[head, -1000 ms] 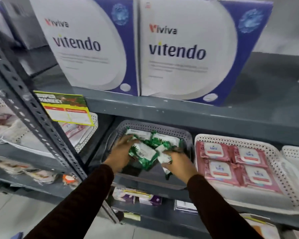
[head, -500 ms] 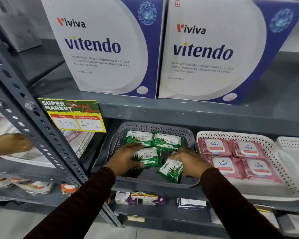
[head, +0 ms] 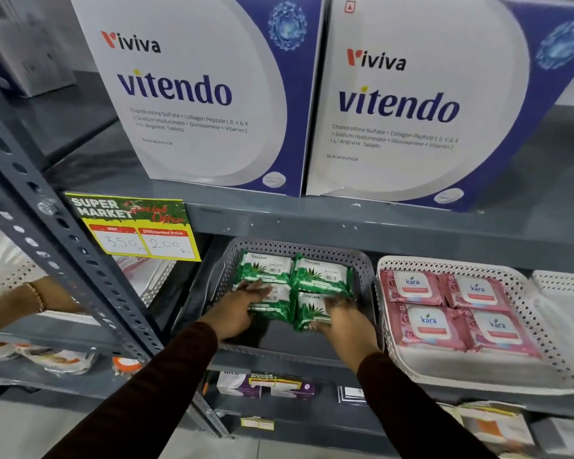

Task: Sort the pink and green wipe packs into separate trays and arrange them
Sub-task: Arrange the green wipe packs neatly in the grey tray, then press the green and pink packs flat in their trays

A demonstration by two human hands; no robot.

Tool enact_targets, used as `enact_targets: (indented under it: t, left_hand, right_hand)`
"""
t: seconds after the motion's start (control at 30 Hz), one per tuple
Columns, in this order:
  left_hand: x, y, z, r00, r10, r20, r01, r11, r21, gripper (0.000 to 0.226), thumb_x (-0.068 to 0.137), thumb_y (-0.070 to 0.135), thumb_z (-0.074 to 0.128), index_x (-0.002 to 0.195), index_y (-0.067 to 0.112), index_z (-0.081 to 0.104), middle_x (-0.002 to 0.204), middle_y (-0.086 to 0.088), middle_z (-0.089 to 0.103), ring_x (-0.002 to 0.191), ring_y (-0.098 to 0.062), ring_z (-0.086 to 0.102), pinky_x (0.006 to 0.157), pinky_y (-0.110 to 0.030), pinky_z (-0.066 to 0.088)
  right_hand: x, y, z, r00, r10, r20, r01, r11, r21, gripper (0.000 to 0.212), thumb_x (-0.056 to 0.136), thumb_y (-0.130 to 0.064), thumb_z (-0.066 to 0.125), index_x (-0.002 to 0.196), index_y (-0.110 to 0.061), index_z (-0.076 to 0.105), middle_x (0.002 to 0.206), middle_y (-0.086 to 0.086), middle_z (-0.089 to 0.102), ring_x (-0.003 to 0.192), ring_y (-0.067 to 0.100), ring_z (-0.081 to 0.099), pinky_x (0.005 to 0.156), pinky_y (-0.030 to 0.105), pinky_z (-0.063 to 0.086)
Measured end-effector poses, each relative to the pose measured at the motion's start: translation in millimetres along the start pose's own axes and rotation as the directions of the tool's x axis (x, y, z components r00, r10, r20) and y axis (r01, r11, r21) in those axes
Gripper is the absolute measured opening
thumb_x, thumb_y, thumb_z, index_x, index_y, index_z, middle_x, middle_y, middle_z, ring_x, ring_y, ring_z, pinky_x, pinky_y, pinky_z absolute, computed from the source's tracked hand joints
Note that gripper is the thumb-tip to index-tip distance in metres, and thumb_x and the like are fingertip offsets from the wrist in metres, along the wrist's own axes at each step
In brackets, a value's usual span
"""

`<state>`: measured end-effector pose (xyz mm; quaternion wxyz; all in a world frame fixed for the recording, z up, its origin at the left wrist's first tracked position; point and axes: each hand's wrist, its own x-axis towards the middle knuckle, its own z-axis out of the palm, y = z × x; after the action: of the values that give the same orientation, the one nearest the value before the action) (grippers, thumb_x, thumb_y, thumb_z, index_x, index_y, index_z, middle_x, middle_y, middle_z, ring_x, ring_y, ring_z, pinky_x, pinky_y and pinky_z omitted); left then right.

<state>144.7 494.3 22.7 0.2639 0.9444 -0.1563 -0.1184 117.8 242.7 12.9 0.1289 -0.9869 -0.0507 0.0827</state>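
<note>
Four glossy green packs [head: 295,289] with leaf prints sit two-by-two in the grey tray [head: 365,276]. The left hand [head: 236,309] presses the seven-o'clock pack; the right hand [head: 342,321] seemingly grips the five-o'clock one.

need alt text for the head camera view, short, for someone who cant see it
Two hands, left hand and right hand, press on four green wipe packs in a grey tray on a shelf. Beside it, a white tray holds four pink wipe packs.

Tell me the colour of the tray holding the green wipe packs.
Grey, with perforated walls: the tray shows best in the head view.
</note>
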Motion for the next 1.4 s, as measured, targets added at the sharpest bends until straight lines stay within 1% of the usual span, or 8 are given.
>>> enact_targets:
  t: [0.1, 0.2, 0.43, 0.63, 0.83, 1.17, 1.3, 1.4]
  left_hand:
    - [1.9, 2.8, 1.9, 0.999, -0.017, 0.037, 0.016, 0.999, 0.031, 0.084, 0.084, -0.016, 0.046, 0.152, 0.03, 0.024, 0.163, 0.004, 0.004, 0.149, -0.024, -0.004, 0.121, -0.05, 0.006]
    - [-0.4, -1.0, 2.9, 0.995, -0.001, 0.095, 0.0, 1.0, 0.009, 0.083, 0.086, -0.016, 0.043, 0.152, 0.029, 0.021, 0.163, 0.006, -0.001, 0.148, -0.025, -0.011, 0.12, -0.056, 0.003]
    - [-0.1, -5.0, -1.1, 0.991, 0.041, 0.128, -0.041, 0.999, 0.0, 0.081, 0.088, -0.018, 0.04, 0.152, 0.029, 0.023, 0.163, 0.004, -0.001, 0.148, -0.026, -0.011, 0.121, -0.052, 0.003]
    - [18.2, 3.6, -0.4, 0.999, 0.004, 0.051, 0.005, 0.983, -0.184, 0.075, 0.095, 0.009, 0.048, 0.152, 0.038, 0.009, 0.157, 0.021, -0.009, 0.145, -0.014, -0.018, 0.115, -0.038, -0.005]
    - [56.2, 7.7, 18.2, 0.995, -0.097, -0.012, 0.097, 0.956, 0.279, 0.061, 0.102, 0.045, 0.016, 0.152, 0.022, -0.009, 0.16, 0.001, -0.018, 0.143, -0.027, -0.022, 0.116, -0.048, -0.013]
    - [58.0, 23.2, 20.8, 0.984, -0.174, -0.046, 0.178, 0.9, 0.399, 0.06, 0.104, 0.038, 0.023, 0.154, 0.012, 0.003, 0.164, -0.005, -0.007, 0.148, -0.029, -0.012, 0.12, -0.045, -0.004]
    - [62.4, 90.1, 37.0, 0.976, -0.026, -0.218, 0.065, 0.982, 0.176, 0.059, 0.103, 0.025, 0.037, 0.152, 0.001, 0.012, 0.162, -0.018, 0.009, 0.148, -0.036, 0.002, 0.12, -0.043, 0.005]
    - [71.3, 160.8, 66.5, 0.926, 0.249, -0.283, -0.197, 0.96, 0.201, 0.057, 0.098, 0.015, 0.045, 0.149, 0.0, 0.025, 0.157, -0.021, 0.024, 0.146, -0.037, 0.016, 0.121, -0.042, 0.011]
  right_hand:
    - [10.8, 0.1, 5.3, 0.997, -0.031, 0.071, 0.033, 0.999, -0.029, 0.074, 0.1, -0.052, 0.046, 0.16, -0.022, 0.015, 0.17, 0.012, 0.007, 0.156, 0.035, 0.013, 0.122, 0.05, 0.031]
    - [12.2, -0.5, 14.6, 0.992, -0.043, 0.118, 0.054, 0.995, -0.086, 0.077, 0.103, -0.056, 0.029, 0.159, -0.025, -0.015, 0.165, 0.011, -0.026, 0.154, 0.036, -0.018, 0.124, 0.06, 0.0]
    - [13.9, -12.7, 17.6, 0.981, 0.045, 0.186, -0.029, 0.996, -0.086, 0.08, 0.101, -0.061, 0.018, 0.154, -0.021, -0.028, 0.159, 0.013, -0.039, 0.151, 0.038, -0.028, 0.12, 0.066, -0.009]
    - [36.5, -9.5, 5.4, 0.999, 0.009, 0.037, -0.012, 0.998, 0.064, 0.073, 0.101, -0.059, 0.011, 0.16, -0.022, -0.011, 0.166, 0.006, -0.024, 0.153, 0.028, -0.024, 0.118, 0.058, -0.018]
    - [64.3, -9.4, 8.3, 0.998, 0.017, 0.058, -0.017, 1.0, 0.002, 0.065, 0.103, -0.051, 0.012, 0.16, -0.025, -0.008, 0.168, 0.0, -0.017, 0.156, 0.023, -0.016, 0.124, 0.058, -0.009]
    - [58.2, -4.9, -13.8, 0.992, -0.06, 0.111, 0.045, 0.99, 0.136, 0.065, 0.107, -0.047, 0.02, 0.162, -0.018, -0.001, 0.17, 0.005, -0.01, 0.157, 0.026, -0.014, 0.125, 0.054, -0.009]
    - [26.0, 46.1, -47.7, 0.931, -0.131, -0.339, 0.222, 0.944, 0.244, 0.054, 0.107, -0.034, 0.026, 0.158, -0.015, 0.026, 0.168, 0.009, 0.021, 0.157, 0.025, 0.011, 0.128, 0.046, 0.006]
    - [-4.5, 120.4, -61.0, 0.904, -0.027, -0.427, 0.163, 0.945, 0.284, 0.052, 0.106, -0.033, 0.028, 0.156, -0.018, 0.033, 0.164, 0.008, 0.031, 0.156, 0.025, 0.018, 0.128, 0.045, 0.01]
